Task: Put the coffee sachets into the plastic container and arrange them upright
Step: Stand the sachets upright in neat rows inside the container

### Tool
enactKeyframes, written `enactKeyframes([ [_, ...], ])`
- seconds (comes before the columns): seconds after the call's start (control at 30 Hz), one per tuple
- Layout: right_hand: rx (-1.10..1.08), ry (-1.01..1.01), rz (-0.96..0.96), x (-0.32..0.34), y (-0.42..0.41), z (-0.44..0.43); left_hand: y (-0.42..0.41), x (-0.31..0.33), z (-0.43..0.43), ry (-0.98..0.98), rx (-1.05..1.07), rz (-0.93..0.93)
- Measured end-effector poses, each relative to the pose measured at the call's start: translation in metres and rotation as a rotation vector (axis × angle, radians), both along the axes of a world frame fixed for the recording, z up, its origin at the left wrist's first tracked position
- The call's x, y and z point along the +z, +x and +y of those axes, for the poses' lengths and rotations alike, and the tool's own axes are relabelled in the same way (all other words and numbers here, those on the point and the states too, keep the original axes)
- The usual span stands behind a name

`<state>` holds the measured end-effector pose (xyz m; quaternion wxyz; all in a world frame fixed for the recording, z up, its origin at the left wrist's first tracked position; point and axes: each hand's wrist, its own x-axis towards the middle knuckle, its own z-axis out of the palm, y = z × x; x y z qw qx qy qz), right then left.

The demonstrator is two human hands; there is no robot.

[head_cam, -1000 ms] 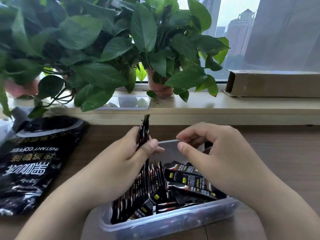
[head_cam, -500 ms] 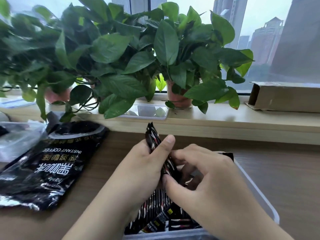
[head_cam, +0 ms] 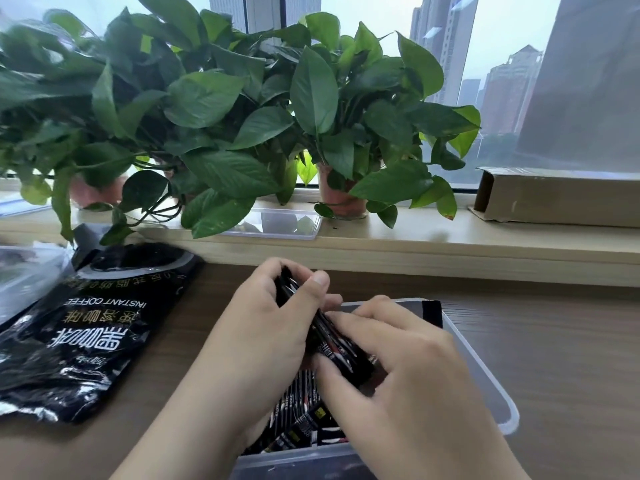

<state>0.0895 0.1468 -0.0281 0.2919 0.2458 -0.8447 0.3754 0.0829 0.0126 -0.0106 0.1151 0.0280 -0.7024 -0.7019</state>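
Observation:
A clear plastic container (head_cam: 485, 379) sits on the wooden table in front of me, partly hidden by both hands. My left hand (head_cam: 266, 334) grips a bundle of black coffee sachets (head_cam: 337, 344) above the container, thumb across the top. My right hand (head_cam: 405, 368) pinches the lower end of the same bundle from the right. More black sachets (head_cam: 301, 417) stand packed in the container's near left part. One black sachet end (head_cam: 432, 311) sticks up at the far rim.
A large black instant coffee bag (head_cam: 86, 327) lies on the table to the left. Leafy potted plants (head_cam: 214, 109), a clear lid (head_cam: 280, 225) and a cardboard box (head_cam: 561, 195) sit on the window sill behind. Bare wooden table (head_cam: 571, 358) lies right of the container.
My right hand has come over and taken hold of the sachet bundle held by my left hand. The bundle has tilted and dropped lower toward the container. The view has shifted upward.

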Motion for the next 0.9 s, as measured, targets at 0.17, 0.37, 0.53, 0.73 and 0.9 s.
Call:
enactKeyframes([
  [0.17, -0.114, -0.07, -0.089, 0.013, -0.006, 0.027, -0.002, 0.006, -0.02, -0.4, 0.155, 0.177],
  [0.37, -0.263, -0.013, -0.377, 0.013, -0.02, 0.043, -0.011, -0.006, -0.044, -1.102, -0.157, 0.256],
  [0.53, -0.28, 0.117, -0.451, 0.011, -0.026, 0.038, -0.022, -0.012, -0.039, -1.182, -0.486, 0.007],
  [0.73, -0.169, 0.173, -0.573, 0.009, -0.025, 0.026, -0.025, -0.01, -0.035, -1.347, -0.659, -0.002],
  [0.9, -0.158, 0.159, -0.633, 0.015, -0.024, 0.031, -0.027, -0.015, -0.037, -1.424, -0.644, 0.061],
])
